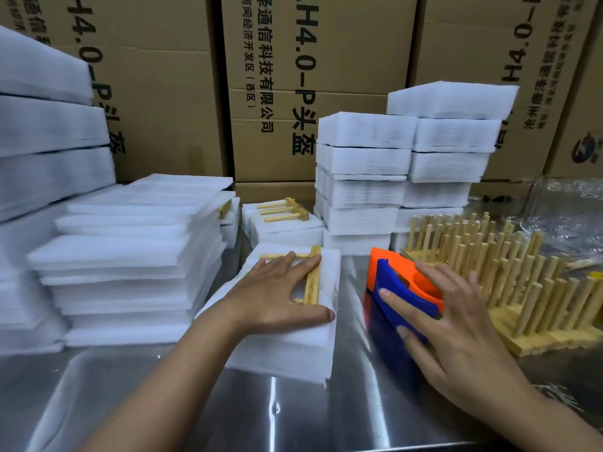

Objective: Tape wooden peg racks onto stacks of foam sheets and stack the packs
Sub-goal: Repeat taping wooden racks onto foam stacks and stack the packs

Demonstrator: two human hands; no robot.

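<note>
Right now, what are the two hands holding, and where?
The left hand presses flat on the wooden peg rack atop the foam stack. The right hand grips the tape dispenser by its blue body.

Left hand [277,290]: pressed flat on peg rack [311,278] atop foam stack [293,347].
Right hand [456,331]: gripped tape dispenser [399,288] on table [130,402].

Glossy steel table [130,386], matt foam stack [287,347], wooden rack [312,282].
</note>
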